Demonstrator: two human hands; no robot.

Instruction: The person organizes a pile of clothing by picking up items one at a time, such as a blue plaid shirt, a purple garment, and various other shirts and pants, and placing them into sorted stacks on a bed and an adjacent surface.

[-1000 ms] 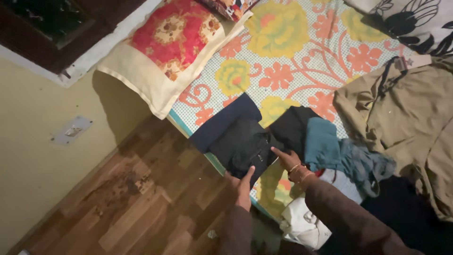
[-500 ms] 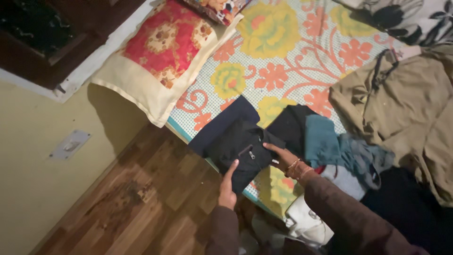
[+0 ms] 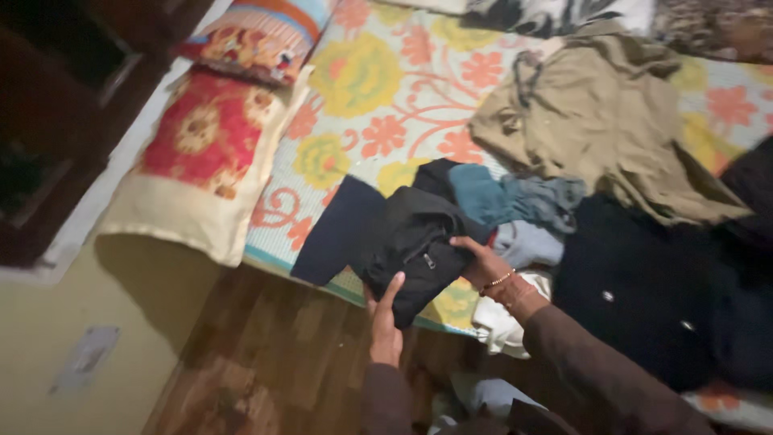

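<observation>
Both hands are on the black jacket [image 3: 411, 250] at the bed's near edge: left hand [image 3: 385, 322] flat under its near end, right hand [image 3: 483, 262] gripping its right side, blue cloth [image 3: 483, 197] beyond.

Whole view soft with motion blur and dim light. Left hand [image 3: 386, 326] seen edge-on against the black zipped garment [image 3: 415, 251]; grip or flat press cannot be told. Right hand [image 3: 483, 263] with fingers [image 3: 463, 242] laid on the same garment, palm hidden. Navy folded cloth [image 3: 334, 232] partly tucked beneath it. Teal cloth [image 3: 487, 197] and grey cloth [image 3: 543, 201] bunched together, shapes unreadable. Khaki garment [image 3: 612, 137] crumpled, kind unclear. Dark coat [image 3: 644, 290] cut off at the right edge, merging into shadow. Striped pillow [image 3: 262, 36] cropped by the top edge. White cloth [image 3: 495, 322] half hidden behind the right sleeve [image 3: 596, 379].
</observation>
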